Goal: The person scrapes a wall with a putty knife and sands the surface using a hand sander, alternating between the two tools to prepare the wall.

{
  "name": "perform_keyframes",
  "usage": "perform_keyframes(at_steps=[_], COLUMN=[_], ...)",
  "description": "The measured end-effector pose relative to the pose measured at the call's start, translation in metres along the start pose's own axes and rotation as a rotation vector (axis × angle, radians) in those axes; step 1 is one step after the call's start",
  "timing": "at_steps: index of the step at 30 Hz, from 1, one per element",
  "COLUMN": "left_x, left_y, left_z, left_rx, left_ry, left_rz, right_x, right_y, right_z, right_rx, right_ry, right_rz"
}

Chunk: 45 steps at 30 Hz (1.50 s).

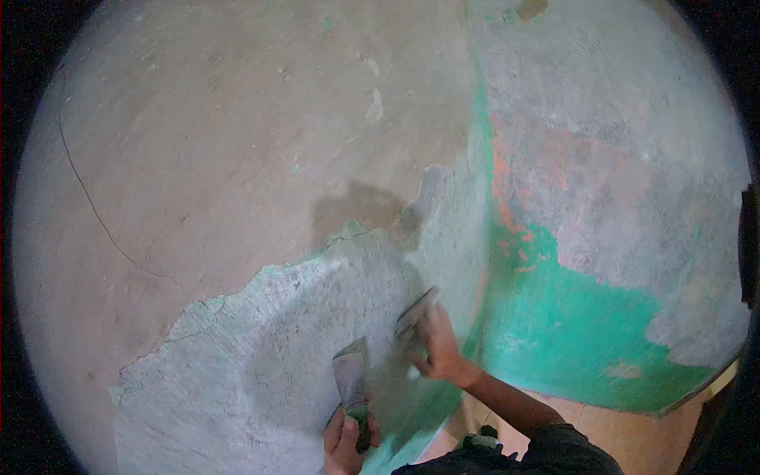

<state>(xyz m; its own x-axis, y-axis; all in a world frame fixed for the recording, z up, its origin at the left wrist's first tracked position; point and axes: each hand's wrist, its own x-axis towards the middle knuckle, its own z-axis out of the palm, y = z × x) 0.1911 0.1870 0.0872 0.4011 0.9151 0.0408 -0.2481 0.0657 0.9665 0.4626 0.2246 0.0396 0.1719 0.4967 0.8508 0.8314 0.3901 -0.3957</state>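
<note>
In the lower middle, my left hand [342,445] is wrapped round the handle of a putty knife [350,380], its smeared metal blade pointing up in front of the wall. To the right, my right hand [442,340] grips a flat scraper blade [415,311], with its edge tilted up toward the wall near the corner. Motion blurs this hand a little. Behind both tools lies a patch of pale grey-white wall [277,356], streaked and rough. Along its ragged upper border, thin greenish edges meet the beige wall [237,158].
At the right, the adjoining wall [562,324] shows green paint below grey and orange-marked areas. A thin dark crack [91,202] runs down the left side of the beige surface. Tiled floor [609,427] shows at the bottom right, and a dark object [747,245] stands at the right edge.
</note>
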Motion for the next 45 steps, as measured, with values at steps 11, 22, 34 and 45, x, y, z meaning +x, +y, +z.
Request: perform_keyframes(at_steps=[11, 22, 34, 45], left_x=[-0.011, -0.012, 0.006, 0.025], left_y=[0.018, 0.003, -0.021, -0.015], left_z=[-0.005, 0.000, 0.008, 0.090], left_rx=[0.214, 0.283, 0.446, 0.196], left_ry=[-0.072, -0.043, -0.056, -0.013], left_rz=[-0.049, 0.145, 0.203, 0.189], right_x=[-0.034, 0.010, 0.043, 0.126], right_y=[-0.029, -0.010, 0.018, 0.087], right_z=[0.012, -0.002, -0.014, -0.083], right_rx=[-0.020, 0.205, 0.066, -0.088], right_ry=[0.015, 0.178, 0.179, 0.103], right_rz=[0.111, 0.415, 0.255, -0.159])
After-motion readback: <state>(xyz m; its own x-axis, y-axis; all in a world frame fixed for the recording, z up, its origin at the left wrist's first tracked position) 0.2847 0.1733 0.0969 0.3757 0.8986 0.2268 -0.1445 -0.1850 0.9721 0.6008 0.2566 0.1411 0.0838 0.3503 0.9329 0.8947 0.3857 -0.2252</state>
